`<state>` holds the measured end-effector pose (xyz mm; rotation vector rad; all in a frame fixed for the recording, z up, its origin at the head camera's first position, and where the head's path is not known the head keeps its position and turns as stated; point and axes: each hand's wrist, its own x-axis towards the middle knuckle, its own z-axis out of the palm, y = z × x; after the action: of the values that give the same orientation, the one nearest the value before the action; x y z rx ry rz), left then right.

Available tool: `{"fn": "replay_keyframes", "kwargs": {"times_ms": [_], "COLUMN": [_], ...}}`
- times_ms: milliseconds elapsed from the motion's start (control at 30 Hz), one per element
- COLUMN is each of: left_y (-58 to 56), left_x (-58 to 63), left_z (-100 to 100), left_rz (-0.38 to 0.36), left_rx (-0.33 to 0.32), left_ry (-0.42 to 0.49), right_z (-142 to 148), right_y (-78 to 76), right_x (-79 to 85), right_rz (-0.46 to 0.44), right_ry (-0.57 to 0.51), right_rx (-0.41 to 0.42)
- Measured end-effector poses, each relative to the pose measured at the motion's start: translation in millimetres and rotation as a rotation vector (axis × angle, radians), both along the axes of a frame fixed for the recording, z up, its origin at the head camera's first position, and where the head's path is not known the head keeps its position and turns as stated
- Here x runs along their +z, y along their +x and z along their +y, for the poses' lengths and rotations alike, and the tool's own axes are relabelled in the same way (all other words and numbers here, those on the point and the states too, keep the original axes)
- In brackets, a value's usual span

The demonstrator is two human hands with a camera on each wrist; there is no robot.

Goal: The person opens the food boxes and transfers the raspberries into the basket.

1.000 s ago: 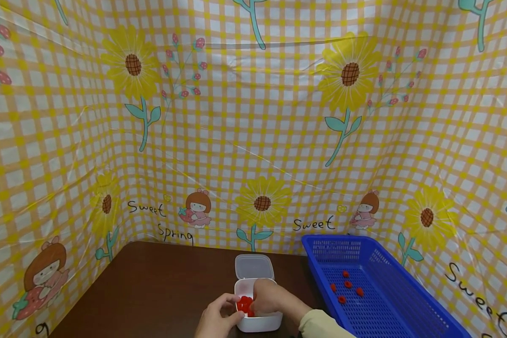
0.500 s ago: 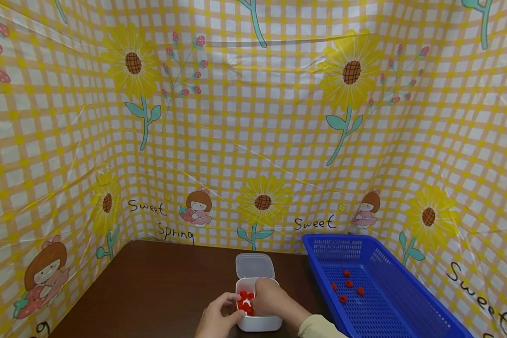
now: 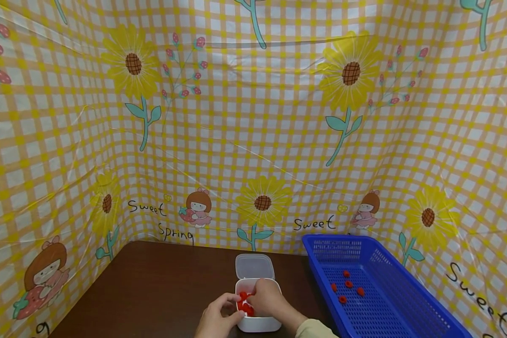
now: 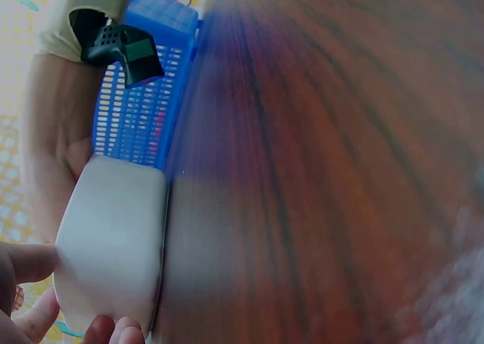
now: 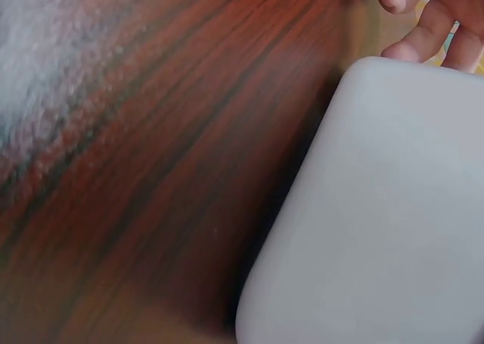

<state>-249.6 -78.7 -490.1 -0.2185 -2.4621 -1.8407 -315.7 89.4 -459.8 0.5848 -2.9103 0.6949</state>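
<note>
A white box [image 3: 259, 324] with its translucent lid [image 3: 255, 266] folded back stands on the table. Several small red pieces [image 3: 247, 309] lie inside it. My left hand [image 3: 218, 315] holds the box at its left side, thumb near the front corner and fingers at the rim. In the left wrist view, fingertips [image 4: 125, 331] touch the box's wall [image 4: 113, 238]. My right hand [image 3: 267, 298] reaches into the box from the right, its curled fingers pinching a small red piece [image 3: 249, 295]; its fingertips are partly hidden. The right wrist view is mostly filled by the box's outer wall [image 5: 378, 208].
A blue perforated basket [image 3: 321, 281] stands to the right, holding several small red pieces [image 3: 348, 284]. The dark wooden table [image 3: 165, 286] extends to the left. A checked sunflower cloth [image 3: 236, 155] hangs behind and on both sides.
My right hand has shifted slightly within the box, and the red pieces near its fingertips have moved about. The left hand stays in place on the box.
</note>
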Motion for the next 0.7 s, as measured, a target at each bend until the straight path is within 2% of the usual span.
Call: {"fn": "replay_keyframes", "kwargs": {"times_ms": [133,367,700], "left_y": [-0.2,-0.7,-2.2], "left_x": [-0.7,-2.3,-1.9], "left_z": [0.7,-0.1,0.3], "left_rz": [-0.008,-0.017,-0.027], "left_rx": [0.001,0.000,-0.011], "left_ry": [-0.007,-0.015,-0.003], "right_z": [0.0,-1.4,-2.3], "right_y": [-0.7,-1.5,0.8], "right_x": [0.4,-1.9,1.8], "right_rz": [-0.049,-0.215,-0.261], "right_ry": [-0.077,-0.214,-0.256], "right_rx": [-0.015,-0.065,-0.103]}}
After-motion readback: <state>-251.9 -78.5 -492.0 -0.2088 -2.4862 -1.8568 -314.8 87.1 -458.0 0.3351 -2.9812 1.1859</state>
